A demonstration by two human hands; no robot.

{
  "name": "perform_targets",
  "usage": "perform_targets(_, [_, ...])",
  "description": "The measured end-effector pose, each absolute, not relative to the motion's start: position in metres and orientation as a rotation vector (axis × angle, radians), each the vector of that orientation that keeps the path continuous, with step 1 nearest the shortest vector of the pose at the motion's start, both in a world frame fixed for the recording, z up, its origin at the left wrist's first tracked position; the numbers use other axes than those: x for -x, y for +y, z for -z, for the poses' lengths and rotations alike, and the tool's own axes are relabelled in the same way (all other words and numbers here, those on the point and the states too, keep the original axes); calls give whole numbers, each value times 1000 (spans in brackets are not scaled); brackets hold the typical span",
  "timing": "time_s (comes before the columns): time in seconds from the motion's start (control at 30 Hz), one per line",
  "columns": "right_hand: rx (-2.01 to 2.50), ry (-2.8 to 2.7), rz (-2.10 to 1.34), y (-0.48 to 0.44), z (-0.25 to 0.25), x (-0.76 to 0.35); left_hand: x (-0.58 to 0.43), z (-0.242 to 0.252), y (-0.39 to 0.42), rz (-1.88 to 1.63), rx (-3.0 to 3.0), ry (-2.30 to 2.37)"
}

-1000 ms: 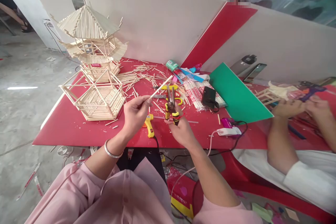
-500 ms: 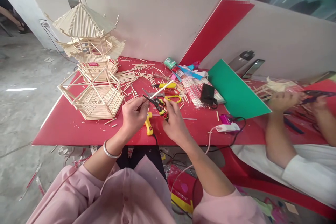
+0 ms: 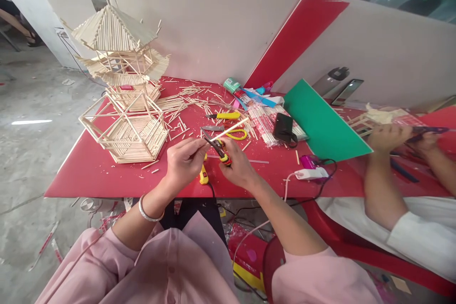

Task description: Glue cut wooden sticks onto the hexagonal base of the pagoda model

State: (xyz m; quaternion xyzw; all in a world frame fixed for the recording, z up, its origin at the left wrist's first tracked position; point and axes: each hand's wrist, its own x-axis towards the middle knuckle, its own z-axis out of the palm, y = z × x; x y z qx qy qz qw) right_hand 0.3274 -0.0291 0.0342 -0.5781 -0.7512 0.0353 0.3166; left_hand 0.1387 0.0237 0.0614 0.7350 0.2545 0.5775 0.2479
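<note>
My left hand (image 3: pixel 183 161), with a bracelet on its wrist, is closed in a pinch on one end of a thin wooden stick (image 3: pixel 235 126). The stick slants up to the right, across the jaws of black pliers with yellow and red handles (image 3: pixel 223 156). My right hand (image 3: pixel 238 164) is wrapped round those handles; whether the jaws touch the stick I cannot tell. Just below the hands lies a yellow glue gun (image 3: pixel 203 175), partly hidden. Beyond them are yellow-handled scissors (image 3: pixel 238 134) and a yellow utility knife (image 3: pixel 228 116).
A stick-built pagoda (image 3: pixel 114 31) with an open hexagonal frame (image 3: pixel 131 135) stands left on the red table (image 3: pixel 81 175). Loose sticks (image 3: pixel 174 104), packaged sticks (image 3: pixel 261 123), a black adapter (image 3: pixel 283 127), a green board (image 3: pixel 324 123) and a power strip (image 3: pixel 309 173) lie around. A co-worker's hands (image 3: pixel 390 137) work at right.
My hands have shifted slightly, and the stick and pliers have moved a little to the right. The stick's free end now reaches beyond the scissors' handles. My grips look the same.
</note>
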Motion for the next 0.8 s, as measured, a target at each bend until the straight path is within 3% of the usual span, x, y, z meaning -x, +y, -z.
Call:
perform_targets(0.27, [1704,-1927,-207,-29,-38,-318,-137,-55,28,-1503,-1966,760])
perform_targets(0.8, [1829,-2011,-269,-38,-47,-321,-126,-52,36,-870,-1335,665])
